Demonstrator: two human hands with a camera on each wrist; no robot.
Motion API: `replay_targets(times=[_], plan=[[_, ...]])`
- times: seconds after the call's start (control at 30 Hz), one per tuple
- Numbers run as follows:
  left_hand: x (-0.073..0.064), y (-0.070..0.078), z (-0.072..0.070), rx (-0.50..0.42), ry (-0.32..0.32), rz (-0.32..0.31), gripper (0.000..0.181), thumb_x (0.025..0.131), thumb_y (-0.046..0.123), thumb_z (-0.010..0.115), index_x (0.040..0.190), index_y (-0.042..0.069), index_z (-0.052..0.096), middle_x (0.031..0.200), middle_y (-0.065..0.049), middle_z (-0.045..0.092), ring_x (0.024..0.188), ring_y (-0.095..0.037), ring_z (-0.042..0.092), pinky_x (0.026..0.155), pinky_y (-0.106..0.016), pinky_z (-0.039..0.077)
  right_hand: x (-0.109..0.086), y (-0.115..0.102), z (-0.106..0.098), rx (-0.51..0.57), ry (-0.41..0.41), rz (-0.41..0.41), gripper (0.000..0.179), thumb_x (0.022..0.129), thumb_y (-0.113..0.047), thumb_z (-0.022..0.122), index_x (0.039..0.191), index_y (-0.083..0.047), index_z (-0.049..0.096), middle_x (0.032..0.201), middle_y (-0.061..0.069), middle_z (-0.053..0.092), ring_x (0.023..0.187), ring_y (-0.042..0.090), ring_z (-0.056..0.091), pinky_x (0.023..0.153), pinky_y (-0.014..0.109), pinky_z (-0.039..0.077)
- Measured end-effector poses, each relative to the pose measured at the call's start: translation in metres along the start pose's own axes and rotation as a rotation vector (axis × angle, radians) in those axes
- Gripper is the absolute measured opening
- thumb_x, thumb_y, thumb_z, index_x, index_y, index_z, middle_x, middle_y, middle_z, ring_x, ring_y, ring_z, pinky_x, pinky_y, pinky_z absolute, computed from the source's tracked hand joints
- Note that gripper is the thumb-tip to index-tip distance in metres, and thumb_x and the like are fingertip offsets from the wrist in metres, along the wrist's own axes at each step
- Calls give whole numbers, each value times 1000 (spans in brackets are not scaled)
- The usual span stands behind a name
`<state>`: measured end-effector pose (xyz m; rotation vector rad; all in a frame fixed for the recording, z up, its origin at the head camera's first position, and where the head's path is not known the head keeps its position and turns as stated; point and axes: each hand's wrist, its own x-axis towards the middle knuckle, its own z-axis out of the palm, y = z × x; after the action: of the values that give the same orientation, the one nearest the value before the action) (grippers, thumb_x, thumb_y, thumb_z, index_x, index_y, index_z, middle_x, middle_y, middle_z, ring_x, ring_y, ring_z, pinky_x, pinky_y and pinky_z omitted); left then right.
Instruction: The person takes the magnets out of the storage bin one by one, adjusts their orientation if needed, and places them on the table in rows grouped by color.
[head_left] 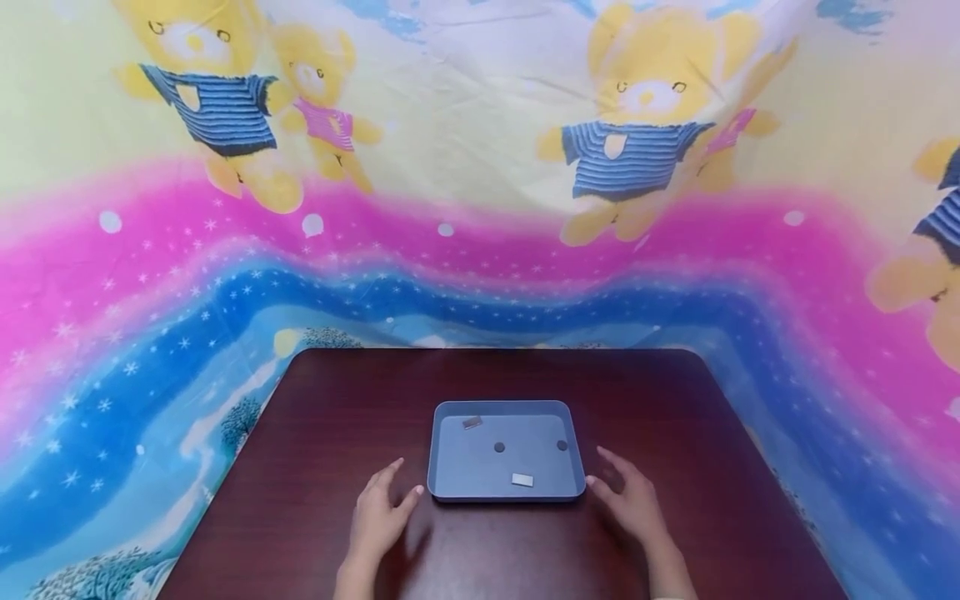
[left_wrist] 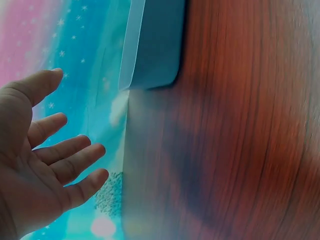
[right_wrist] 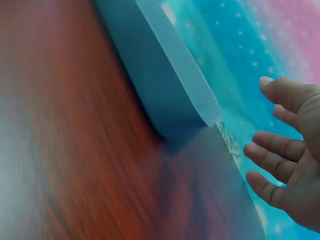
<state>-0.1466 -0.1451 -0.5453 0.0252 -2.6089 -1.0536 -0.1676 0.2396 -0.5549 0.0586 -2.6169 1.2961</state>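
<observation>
A shallow blue-grey tray (head_left: 480,492) lies on the table between the two hands. Inside it are two small dark round discs, one near the middle (head_left: 499,447) and the other by the right wall (head_left: 562,446). A small grey rectangular piece (head_left: 472,422) lies toward the back left, and a white rectangular piece (head_left: 522,480) near the front wall. The left hand (head_left: 381,508), fingers spread and holding nothing, is just off the tray's left side. Off the right side, the right hand (head_left: 632,498) is likewise spread, its thumb tip close to the tray's front right corner.
The dark reddish-brown wooden table (head_left: 495,550) has rounded far corners. Behind and around it hangs a cloth (head_left: 465,167) printed with teddy bears and pink and blue bands. Both wrist views show the tray's outer wall (left_wrist: 157,45) beside the fingers.
</observation>
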Motion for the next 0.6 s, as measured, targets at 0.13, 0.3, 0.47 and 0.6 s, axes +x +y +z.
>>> replay_targets(times=[0.13,0.3,0.47,0.6], plan=[[-2,1,9,-56,-14,-5,55,79,27,74,126,5,57,120,-19,57,108,-36,53,86,-52,40,3,-9,13,155,20,1,54,79,-14,75,128,-3,54,121,20,56,101,37,58,81,46,47],[-4,3,19,-120,-7,-15,56,78,24,75,127,5,56,120,-17,57,105,-35,55,84,-51,42,8,-16,29,260,-11,41,55,79,-13,75,129,-2,54,122,18,56,104,35,57,81,40,48],[-7,7,27,-157,-4,-22,59,75,22,78,127,5,56,122,-16,56,105,-34,55,85,-50,42,14,-18,41,300,-50,41,56,77,-14,77,128,-7,56,120,16,58,105,32,56,80,33,48],[-8,8,31,-177,-5,-31,63,73,25,79,128,4,55,123,-16,55,110,-34,52,88,-51,40,21,-18,48,313,-91,-9,55,77,-13,77,127,-5,56,120,19,57,103,34,57,78,36,49]])
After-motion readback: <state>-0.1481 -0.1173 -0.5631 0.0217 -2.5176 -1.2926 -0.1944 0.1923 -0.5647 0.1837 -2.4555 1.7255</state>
